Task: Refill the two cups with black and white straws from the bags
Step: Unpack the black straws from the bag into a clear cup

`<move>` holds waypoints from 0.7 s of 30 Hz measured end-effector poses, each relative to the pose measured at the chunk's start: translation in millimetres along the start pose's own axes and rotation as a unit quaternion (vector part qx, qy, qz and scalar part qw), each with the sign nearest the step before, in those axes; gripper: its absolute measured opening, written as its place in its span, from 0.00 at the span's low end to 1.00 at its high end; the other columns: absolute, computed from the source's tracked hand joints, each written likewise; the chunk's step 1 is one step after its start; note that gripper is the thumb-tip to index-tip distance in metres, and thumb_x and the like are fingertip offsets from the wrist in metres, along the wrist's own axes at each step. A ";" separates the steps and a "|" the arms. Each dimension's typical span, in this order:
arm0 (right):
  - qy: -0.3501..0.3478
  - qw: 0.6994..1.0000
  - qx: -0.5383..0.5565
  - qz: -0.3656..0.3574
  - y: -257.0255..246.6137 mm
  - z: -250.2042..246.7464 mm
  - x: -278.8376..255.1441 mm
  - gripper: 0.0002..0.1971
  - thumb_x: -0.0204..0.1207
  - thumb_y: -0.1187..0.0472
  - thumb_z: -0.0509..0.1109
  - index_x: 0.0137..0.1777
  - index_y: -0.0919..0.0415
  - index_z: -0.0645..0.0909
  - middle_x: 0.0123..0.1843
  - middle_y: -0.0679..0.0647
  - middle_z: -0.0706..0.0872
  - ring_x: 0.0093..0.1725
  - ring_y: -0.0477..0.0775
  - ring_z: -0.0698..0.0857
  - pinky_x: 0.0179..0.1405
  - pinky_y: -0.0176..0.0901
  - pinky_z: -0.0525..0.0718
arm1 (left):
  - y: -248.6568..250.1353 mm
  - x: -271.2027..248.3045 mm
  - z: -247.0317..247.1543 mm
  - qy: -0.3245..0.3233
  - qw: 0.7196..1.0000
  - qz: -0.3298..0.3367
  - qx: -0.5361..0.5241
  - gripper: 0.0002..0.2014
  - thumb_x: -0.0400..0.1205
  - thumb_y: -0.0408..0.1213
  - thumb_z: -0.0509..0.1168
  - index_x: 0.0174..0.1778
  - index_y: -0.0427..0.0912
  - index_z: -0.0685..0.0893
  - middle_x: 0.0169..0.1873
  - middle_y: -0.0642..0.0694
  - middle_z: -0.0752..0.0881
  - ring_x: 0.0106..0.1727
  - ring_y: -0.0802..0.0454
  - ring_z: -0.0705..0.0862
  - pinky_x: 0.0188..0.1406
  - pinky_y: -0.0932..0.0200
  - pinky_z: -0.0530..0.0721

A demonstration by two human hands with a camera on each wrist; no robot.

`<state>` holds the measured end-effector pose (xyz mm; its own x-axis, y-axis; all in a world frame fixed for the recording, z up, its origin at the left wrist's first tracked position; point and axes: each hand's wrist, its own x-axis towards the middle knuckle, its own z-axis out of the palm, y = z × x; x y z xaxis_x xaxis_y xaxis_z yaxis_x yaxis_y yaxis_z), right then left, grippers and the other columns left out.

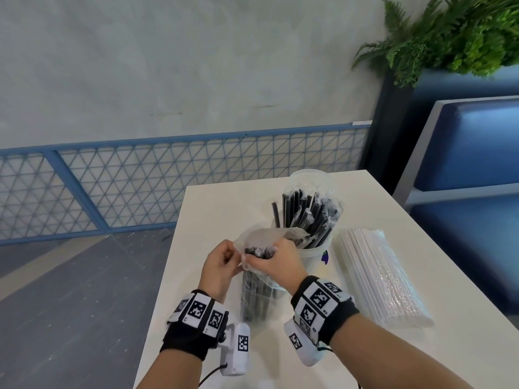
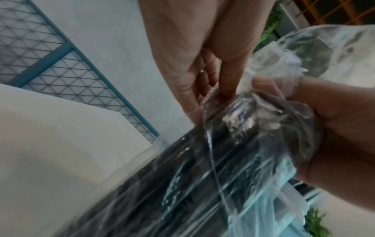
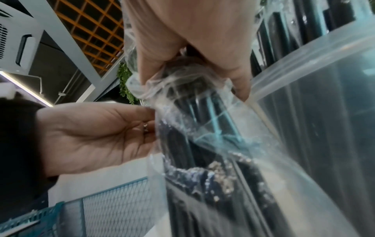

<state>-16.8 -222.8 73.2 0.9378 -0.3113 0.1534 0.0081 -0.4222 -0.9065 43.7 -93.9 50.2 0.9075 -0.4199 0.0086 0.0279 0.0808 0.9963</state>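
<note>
A clear bag of black straws stands upright on the white table, close to me. My left hand pinches the loose plastic at the bag's open mouth. My right hand grips the bag's top around the straw ends. The wrist views show the same: left hand and right hand both on the crumpled bag mouth. Just behind stands a clear cup holding several black straws. A second clear cup stands behind that one. A bag of white straws lies flat to the right.
The table's left edge drops to the grey floor. A blue mesh fence runs along the wall. A blue bench and a planter with ferns sit on the right.
</note>
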 end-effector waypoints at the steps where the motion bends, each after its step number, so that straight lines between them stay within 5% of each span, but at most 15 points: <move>1: 0.022 1.000 -0.003 -0.008 -2.2 1.3 -1.2 0.13 0.63 0.50 0.79 0.40 0.59 0.85 0.35 0.51 0.89 0.35 0.48 0.87 0.37 0.39 0.87 | -1.0 0.4 1.4 0.011 1.000 0.001 0.006 0.08 0.82 0.22 0.58 0.37 0.33 0.74 0.33 0.37 0.79 0.36 0.49 0.80 0.35 0.62 0.87; 5: 0.083 0.995 0.057 -0.029 -10.0 -6.7 -0.4 0.09 0.68 0.63 0.78 0.46 0.55 0.83 0.38 0.42 0.86 0.37 0.32 0.85 0.42 0.23 0.81 | -5.5 1.1 -1.0 0.058 0.998 -0.007 -0.011 0.12 0.83 0.26 0.59 0.33 0.38 0.70 0.31 0.43 0.82 0.30 0.58 0.85 0.41 0.55 0.85; 7: 0.091 0.992 0.074 -0.038 -12.0 -13.4 2.7 0.09 0.68 0.61 0.78 0.47 0.54 0.84 0.41 0.48 0.89 0.42 0.41 0.87 0.47 0.33 0.84 | -8.0 0.4 -6.4 0.040 0.999 -0.003 -0.020 0.12 0.81 0.31 0.63 0.32 0.40 0.73 0.30 0.46 0.85 0.32 0.57 0.86 0.48 0.50 0.83; 9: 0.094 0.992 0.066 -0.044 -13.9 -19.6 5.5 0.11 0.68 0.58 0.78 0.50 0.57 0.83 0.44 0.51 0.89 0.45 0.48 0.87 0.49 0.36 0.84 | -10.4 -1.6 -13.0 -0.037 0.999 0.012 0.000 0.10 0.71 0.46 0.74 0.37 0.47 0.81 0.35 0.49 0.89 0.41 0.56 0.87 0.50 0.54 0.83; 11: 0.089 0.993 0.071 -0.036 -15.2 -23.1 8.2 0.13 0.69 0.58 0.77 0.52 0.59 0.82 0.44 0.51 0.89 0.46 0.49 0.87 0.51 0.38 0.83 | -13.4 -2.6 -13.6 -0.107 0.994 0.007 0.018 0.31 0.55 0.55 0.81 0.52 0.50 0.82 0.45 0.52 0.91 0.51 0.57 0.88 0.49 0.63 0.84; 13: 0.083 0.994 0.070 -0.029 -15.9 -22.7 9.1 0.13 0.70 0.58 0.77 0.52 0.60 0.83 0.45 0.52 0.89 0.47 0.51 0.88 0.53 0.43 0.85 | -16.3 -2.2 -5.7 -0.128 0.991 0.014 0.027 0.40 0.52 0.55 0.83 0.59 0.48 0.79 0.50 0.53 0.90 0.56 0.56 0.87 0.52 0.65 0.84; 18: 0.090 0.993 0.075 -0.025 -15.5 -20.5 10.5 0.13 0.70 0.58 0.77 0.52 0.63 0.83 0.45 0.57 0.90 0.47 0.54 0.89 0.53 0.55 0.86 | -19.5 -3.6 6.8 -0.100 0.993 0.035 0.047 0.27 0.62 0.44 0.78 0.57 0.47 0.81 0.50 0.49 0.91 0.56 0.51 0.88 0.54 0.58 0.84; 21: 0.104 0.987 0.125 -0.014 -20.7 -28.6 13.8 0.11 0.70 0.60 0.77 0.52 0.61 0.84 0.43 0.54 0.90 0.43 0.53 0.89 0.50 0.55 0.87 | -22.1 -5.3 3.9 -0.095 0.994 0.013 0.059 0.24 0.65 0.46 0.75 0.55 0.43 0.83 0.49 0.45 0.91 0.55 0.47 0.88 0.56 0.52 0.84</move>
<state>-14.0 -242.8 105.3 0.8452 -0.4811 0.2330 0.1421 -0.2180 -0.9655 36.6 -96.9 28.5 0.8117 -0.5826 0.0402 -0.0548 -0.0075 0.9985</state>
